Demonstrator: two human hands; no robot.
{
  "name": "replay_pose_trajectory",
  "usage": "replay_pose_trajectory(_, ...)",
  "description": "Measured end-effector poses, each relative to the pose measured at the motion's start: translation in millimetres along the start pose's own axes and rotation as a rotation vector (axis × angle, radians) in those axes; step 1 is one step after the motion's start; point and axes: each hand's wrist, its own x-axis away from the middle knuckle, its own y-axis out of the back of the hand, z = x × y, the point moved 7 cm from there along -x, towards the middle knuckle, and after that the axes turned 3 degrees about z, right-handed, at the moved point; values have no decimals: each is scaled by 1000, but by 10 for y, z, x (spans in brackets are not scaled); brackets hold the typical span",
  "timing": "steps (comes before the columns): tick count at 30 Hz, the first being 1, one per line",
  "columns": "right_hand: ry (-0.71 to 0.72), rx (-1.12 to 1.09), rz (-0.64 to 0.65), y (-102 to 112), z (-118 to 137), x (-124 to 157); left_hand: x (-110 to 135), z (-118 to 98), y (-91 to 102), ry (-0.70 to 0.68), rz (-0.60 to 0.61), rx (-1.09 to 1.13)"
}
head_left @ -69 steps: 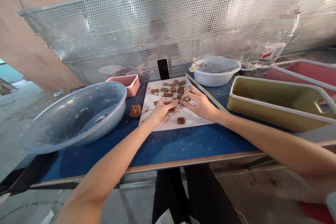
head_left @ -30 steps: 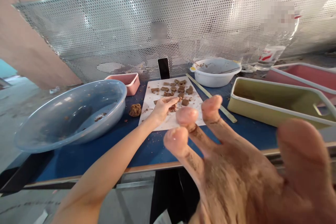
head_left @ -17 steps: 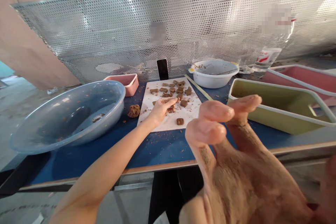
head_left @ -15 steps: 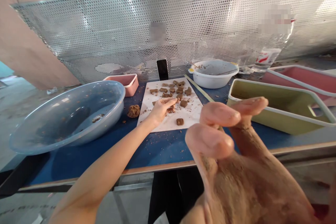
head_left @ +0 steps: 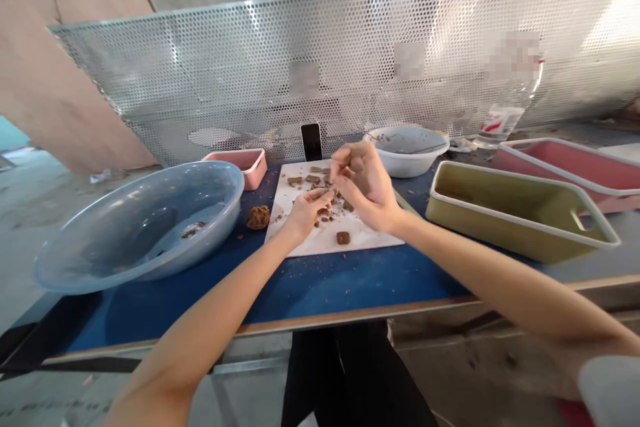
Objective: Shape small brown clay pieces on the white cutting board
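My left hand (head_left: 307, 212) is low over a white board (head_left: 300, 245), its fingers pinched on what looks like a piece of brown clay, mostly hidden by the fingers. Just right of it, my right hand (head_left: 369, 188) is raised above the board with fingers loosely curled and thumb apart; I see nothing in it. Several small clay pieces (head_left: 295, 181) lie toward the back of the board, some covered by my hands. A rounded clay block (head_left: 343, 238) sits alone near the front edge. Crumbs are scattered between. A rough clay lump (head_left: 258, 217) rests left of the board.
A large blue basin (head_left: 150, 273) stands at left, with a small pink bin (head_left: 259, 170) behind it. A phone (head_left: 312, 141) leans against the perforated metal screen (head_left: 225, 67). Rightward are a white basin (head_left: 410, 163), a green bin (head_left: 510, 233), a pink bin (head_left: 560, 170) and a bottle (head_left: 501, 121).
My right hand has gone from close before the camera, palm up and smeared with clay, forward to the board beside my left hand. The left hand has stayed almost in place.
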Motion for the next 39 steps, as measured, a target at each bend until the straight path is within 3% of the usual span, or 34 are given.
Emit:
replay_pose_trajectory(4,40,427,298,331,-760,113,11,-53,39,-55,8,-30)
replay_pose_trajectory(7,-15,494,370,386,-961,303,40,-121,41,-109,7,-206)
replay_pose_trajectory(17,8,426,306,270,-964,427,69,-147,-23,-156,22,-324)
replay_pose_trajectory(30,-208,561,348,312,-1152,458,35,-167,216,-222,-198,-317)
replay_pose_trajectory(39,-114,517,270,336,-1195,466,48,-179,211,-212,-219,-312)
